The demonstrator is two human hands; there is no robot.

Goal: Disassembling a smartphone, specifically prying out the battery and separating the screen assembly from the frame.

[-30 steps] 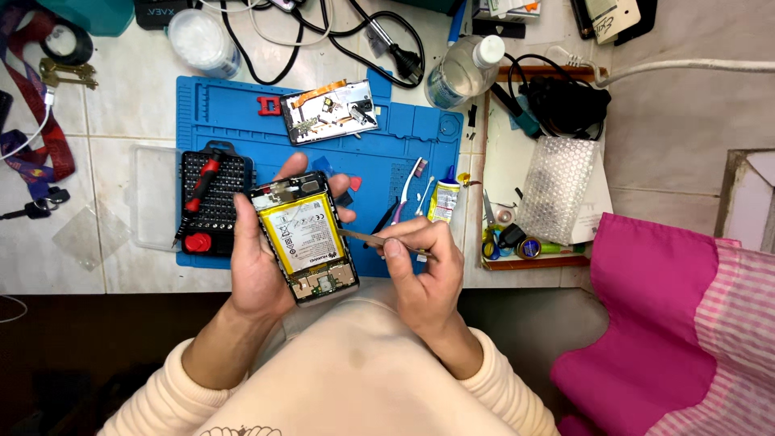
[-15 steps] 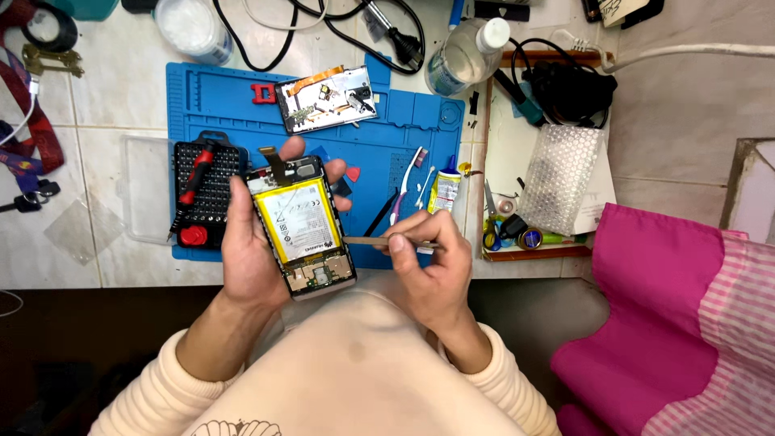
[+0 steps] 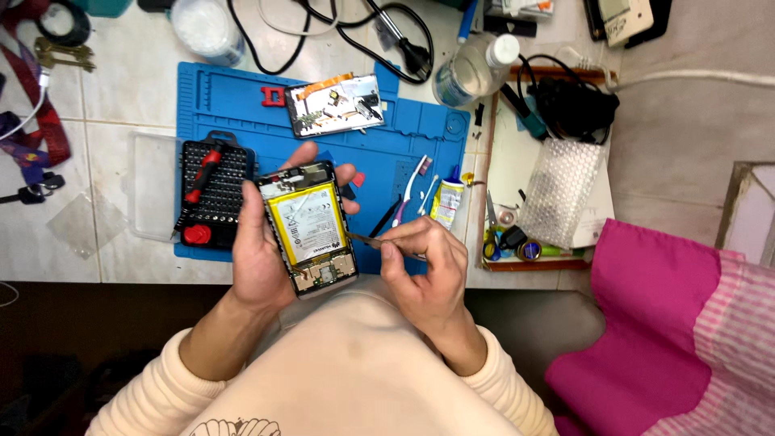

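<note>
— Holding steady: left hand (image 3: 260, 257) wraps the opened phone (image 3: 309, 230), back cover already off, yellow battery (image 3: 303, 224) still seated.

— Right hand (image 3: 426, 270) pinches a thin pry tool (image 3: 365, 238), its tip just at the phone's edge beside the battery — nothing lifted out yet, I'd judge.

Yellow battery (image 3: 305, 222) — blue mat (image 3: 242, 105) — pink striped cloth (image 3: 726, 323), black-red bit case (image 3: 210, 194).

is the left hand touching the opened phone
Touching. The head view shows the left hand wrapped around the phone, palm against its left edge and fingertips curling over its top right corner.
</note>
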